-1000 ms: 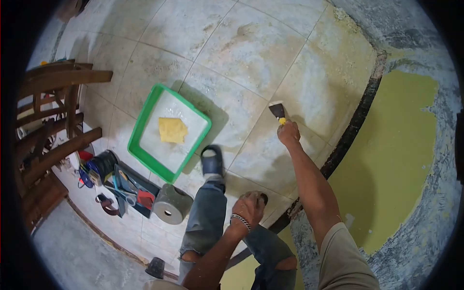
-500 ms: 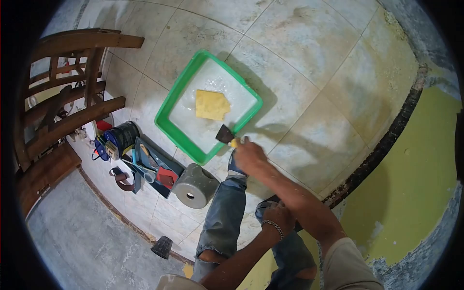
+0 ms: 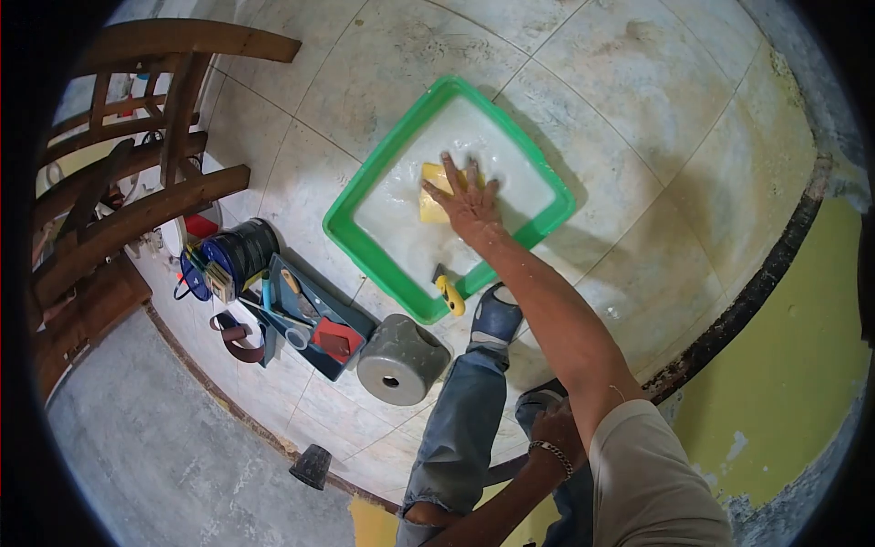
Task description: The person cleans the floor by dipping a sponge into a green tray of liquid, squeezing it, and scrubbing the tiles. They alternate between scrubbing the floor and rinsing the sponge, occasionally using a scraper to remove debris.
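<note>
My right hand (image 3: pixel 469 205) lies with its fingers spread on a yellow sponge (image 3: pixel 428 205), partly covering it. The sponge sits in milky white liquid inside a green-rimmed tray (image 3: pixel 365 260) on the tiled floor. Leaning on the tray's near rim is a putty knife (image 3: pixel 448 290), yellow handle outward and blade toward the liquid. Nothing holds it. My left hand (image 3: pixel 558 428), with a chain bracelet at the wrist, is down by my lower right leg. Its fingers are mostly hidden.
Left of my feet stands an upturned grey stool (image 3: pixel 401 360). Beside it, a dark tray (image 3: pixel 351 319) carries tools and a red piece. Further left are a black-and-blue bucket (image 3: pixel 239 260) and wooden furniture (image 3: pixel 173 109). A small black pot (image 3: pixel 312 467) stands near the floor edge.
My right hand has let go of the putty knife, which now rests on the tray rim. That hand has moved forward onto the sponge. The camera view has shifted.
</note>
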`<state>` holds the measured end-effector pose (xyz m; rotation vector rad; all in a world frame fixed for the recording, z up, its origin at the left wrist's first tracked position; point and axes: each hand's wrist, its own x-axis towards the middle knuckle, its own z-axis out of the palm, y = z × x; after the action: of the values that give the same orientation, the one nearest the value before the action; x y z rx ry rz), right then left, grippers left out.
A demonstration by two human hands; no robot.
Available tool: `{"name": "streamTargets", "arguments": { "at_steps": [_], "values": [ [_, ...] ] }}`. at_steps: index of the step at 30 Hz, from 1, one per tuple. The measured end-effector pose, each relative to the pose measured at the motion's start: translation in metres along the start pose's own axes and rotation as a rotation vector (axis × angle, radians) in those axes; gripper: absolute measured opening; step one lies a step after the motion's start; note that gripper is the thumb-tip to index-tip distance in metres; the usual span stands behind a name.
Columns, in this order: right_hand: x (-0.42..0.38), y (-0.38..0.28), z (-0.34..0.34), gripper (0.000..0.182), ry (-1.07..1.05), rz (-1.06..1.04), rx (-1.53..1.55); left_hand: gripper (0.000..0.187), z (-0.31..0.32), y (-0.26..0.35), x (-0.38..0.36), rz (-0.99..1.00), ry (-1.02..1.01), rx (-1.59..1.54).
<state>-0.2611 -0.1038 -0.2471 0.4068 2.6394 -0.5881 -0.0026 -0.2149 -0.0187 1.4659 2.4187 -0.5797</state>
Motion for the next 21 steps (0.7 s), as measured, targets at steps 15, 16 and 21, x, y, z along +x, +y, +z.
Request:
{"name": "streamTargets", "arguments": {
  "at_steps": [15,16,21],
  "values": [
    [-0.022,0.014,0.013,0.044,0.124,0.235,1.414,0.031,0.001,-0.015,0.007,0.177,-0.655,-0.933],
    [-0.025,0.008,-0.002,0.041,0.132,0.352,1.511,0.031,0.007,-0.011,0.005,0.186,-0.656,-0.936],
    [-0.023,0.005,-0.026,0.027,0.105,0.372,1.404,0.034,0.014,-0.007,0.002,0.191,-0.671,-0.903]
  ]
}}
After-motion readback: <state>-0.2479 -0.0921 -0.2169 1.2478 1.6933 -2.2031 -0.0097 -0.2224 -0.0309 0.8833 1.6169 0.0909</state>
